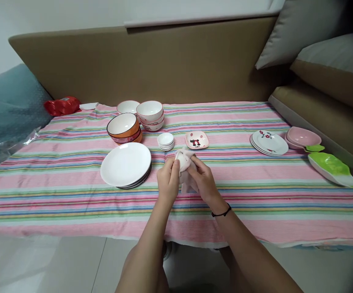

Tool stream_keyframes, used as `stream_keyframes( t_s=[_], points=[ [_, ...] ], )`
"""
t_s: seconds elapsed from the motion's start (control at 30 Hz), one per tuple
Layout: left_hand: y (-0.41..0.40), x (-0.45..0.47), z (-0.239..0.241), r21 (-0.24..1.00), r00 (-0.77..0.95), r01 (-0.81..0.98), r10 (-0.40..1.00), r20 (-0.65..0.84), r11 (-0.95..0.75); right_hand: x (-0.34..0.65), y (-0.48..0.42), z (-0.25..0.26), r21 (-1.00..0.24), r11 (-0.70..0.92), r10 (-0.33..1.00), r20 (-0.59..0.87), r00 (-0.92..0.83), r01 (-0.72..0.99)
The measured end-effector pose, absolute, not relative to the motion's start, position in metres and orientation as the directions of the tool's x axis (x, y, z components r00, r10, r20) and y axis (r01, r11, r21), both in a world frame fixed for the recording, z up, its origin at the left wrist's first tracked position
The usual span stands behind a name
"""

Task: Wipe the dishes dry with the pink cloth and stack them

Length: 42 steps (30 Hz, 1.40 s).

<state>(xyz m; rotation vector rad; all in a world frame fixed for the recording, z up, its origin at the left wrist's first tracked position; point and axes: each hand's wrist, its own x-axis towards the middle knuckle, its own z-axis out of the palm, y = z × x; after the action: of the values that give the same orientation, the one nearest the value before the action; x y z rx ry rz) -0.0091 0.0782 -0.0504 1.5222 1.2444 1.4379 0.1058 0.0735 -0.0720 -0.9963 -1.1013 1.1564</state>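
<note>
Both hands meet over the middle of the striped cloth [72, 203]. My left hand [167, 182] and my right hand [203, 179] are closed round a small white dish wrapped in a pale pink cloth [185, 162]; the cloth hangs down between the palms. My right wrist wears a thin black band. Just beyond the hands sit a stack of small white saucers [165, 141] and a square pink dish with a cat picture [197, 140]. To the left of the hands lies a stack of large white plates [125, 164].
Orange bowls [124, 128] and white bowls [150, 114] are stacked at the back left, near a red packet [62, 105]. To the right are flowered plates [269, 142], pink bowls [303, 137] and a green leaf dish [332, 167]. A sofa back and cushions rise behind.
</note>
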Motion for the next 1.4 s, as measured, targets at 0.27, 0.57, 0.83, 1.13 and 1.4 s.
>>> stream_keyframes(
  t_s=[0.27,0.57,0.83,1.13,1.4],
  points=[
    [0.079,-0.008,-0.054,0.947,-0.230,0.164,0.923,0.308,-0.275,0.108,0.074,-0.071,-0.984,0.170,0.984,0.172,-0.039,-0.057],
    [0.080,-0.015,-0.046,0.949,0.034,0.125,0.957,0.287,-0.289,0.110,0.072,-0.062,-0.977,0.103,0.993,0.091,0.069,-0.185],
    [0.082,-0.012,-0.049,0.976,0.000,-0.097,0.981,0.195,-0.194,0.119,0.072,-0.061,-0.922,-0.060,0.996,-0.080,0.035,-0.382],
    [0.092,-0.008,-0.054,0.858,-0.088,-0.513,0.996,-0.022,-0.026,0.131,0.076,-0.059,-0.804,-0.162,0.987,-0.128,-0.099,-0.572],
    [0.099,-0.008,-0.059,0.696,-0.182,-0.718,0.962,-0.205,0.013,0.124,0.066,-0.048,-0.840,-0.174,0.958,-0.023,-0.286,-0.514]
  ],
)
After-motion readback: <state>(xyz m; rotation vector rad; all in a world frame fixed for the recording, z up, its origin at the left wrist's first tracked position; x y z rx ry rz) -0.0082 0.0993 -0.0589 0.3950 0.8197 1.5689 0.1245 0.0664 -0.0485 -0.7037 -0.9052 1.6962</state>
